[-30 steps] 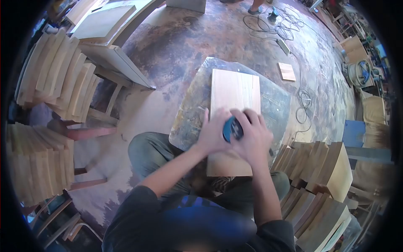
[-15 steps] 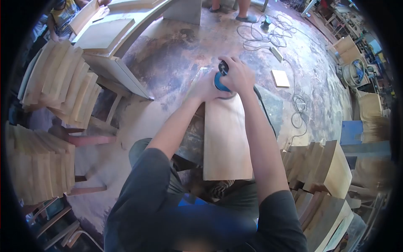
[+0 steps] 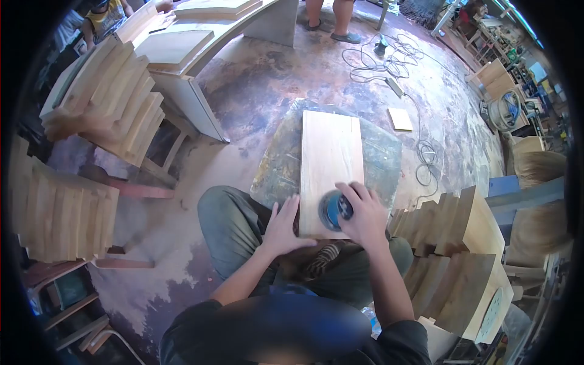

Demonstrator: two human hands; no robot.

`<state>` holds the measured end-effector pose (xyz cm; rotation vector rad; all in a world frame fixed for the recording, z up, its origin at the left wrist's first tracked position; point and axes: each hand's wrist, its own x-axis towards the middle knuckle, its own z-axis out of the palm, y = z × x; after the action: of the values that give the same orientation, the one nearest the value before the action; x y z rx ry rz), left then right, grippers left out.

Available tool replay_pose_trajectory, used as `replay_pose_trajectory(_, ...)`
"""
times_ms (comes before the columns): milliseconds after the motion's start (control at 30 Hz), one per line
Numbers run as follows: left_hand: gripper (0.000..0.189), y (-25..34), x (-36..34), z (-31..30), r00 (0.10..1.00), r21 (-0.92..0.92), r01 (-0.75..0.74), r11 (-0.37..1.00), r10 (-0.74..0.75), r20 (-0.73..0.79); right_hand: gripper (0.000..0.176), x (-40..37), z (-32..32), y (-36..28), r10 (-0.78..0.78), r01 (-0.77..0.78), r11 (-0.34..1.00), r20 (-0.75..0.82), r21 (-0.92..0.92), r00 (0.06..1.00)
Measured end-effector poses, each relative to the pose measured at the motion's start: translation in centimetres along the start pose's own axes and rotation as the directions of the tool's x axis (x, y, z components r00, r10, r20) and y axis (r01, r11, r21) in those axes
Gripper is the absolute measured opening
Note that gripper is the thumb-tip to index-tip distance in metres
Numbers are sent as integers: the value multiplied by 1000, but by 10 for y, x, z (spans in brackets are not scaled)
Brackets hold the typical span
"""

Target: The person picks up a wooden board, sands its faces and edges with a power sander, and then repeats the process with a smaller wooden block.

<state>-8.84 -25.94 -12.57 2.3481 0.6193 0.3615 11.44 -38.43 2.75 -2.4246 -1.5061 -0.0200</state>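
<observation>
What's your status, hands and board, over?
Right hand grips blue round sander at near end of pale rectangular wooden board. Left hand flat at its near corner. Wooden panel stacks stand apart.

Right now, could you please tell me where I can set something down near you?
The board is bare on its far half, as are the bench strips beside it. Its near end is crowded: left hand, right hand, sander. Stacks hem the right side.
</observation>
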Motion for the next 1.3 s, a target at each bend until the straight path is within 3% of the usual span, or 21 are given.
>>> replay_pose_trajectory(33,131,-12,-5,5,1000,-9,1,1000,-1,-8,73,-15,-5,-2,-3,3,1000,-22,27,1000)
replay_pose_trajectory(100,121,-40,-13,29,970,88,-222,971,229,-79,73,-25,-9,-4,-14,16,999,-35,49,999)
replay_pose_trajectory(133,115,-44,-7,31,963,80,-241,967,249,-109,73,-21,-6,-1,7,-5,999,-33,46,999)
replay_pose_trajectory(267,114,-51,38,24,976,73,-179,981,187,-111,70,19,6,13,56,-56,998,-28,-2,998)
replay_pose_trajectory(367,110,-28,69,1,988,-62,-135,989,130,-78,67,30,9,3,124,-123,991,13,-52,992)
replay_pose_trajectory(433,104,-4,96,-13,966,-164,-235,958,212,-151,65,32,7,-10,149,-147,987,17,-63,989)
replay_pose_trajectory(467,104,3,103,-10,970,-178,-225,958,203,-134,66,21,7,-19,158,-155,987,54,-52,986)
replay_pose_trajectory(533,100,13,115,1,905,-166,-370,914,394,158,68,2,8,-34,120,-117,992,68,-55,990)
replay_pose_trajectory(633,98,8,125,22,887,-209,-428,879,453,88,69,4,19,-31,131,-132,991,-32,-15,991)
replay_pose_trajectory(767,96,0,178,34,928,-247,-357,901,372,15,60,55,34,-4,129,-137,990,-161,-39,978)
replay_pose_trajectory(933,79,-6,252,37,924,-194,-380,904,362,-125,58,129,40,30,213,-220,974,-101,-58,972)
replay_pose_trajectory(1000,79,-4,275,28,942,-199,-334,921,322,-94,54,157,49,45,214,-221,974,-111,-55,971)
replay_pose_trajectory(1067,80,5,296,17,977,-235,-205,950,213,6,54,179,57,57,199,-223,970,-216,-94,956)
replay_pose_trajectory(1200,83,19,271,22,975,-211,-178,961,201,91,54,161,52,61,222,-240,964,-150,-114,963)
replay_pose_trajectory(1300,84,17,206,48,961,-279,-264,923,277,8,58,92,29,28,235,-238,968,-45,-79,971)
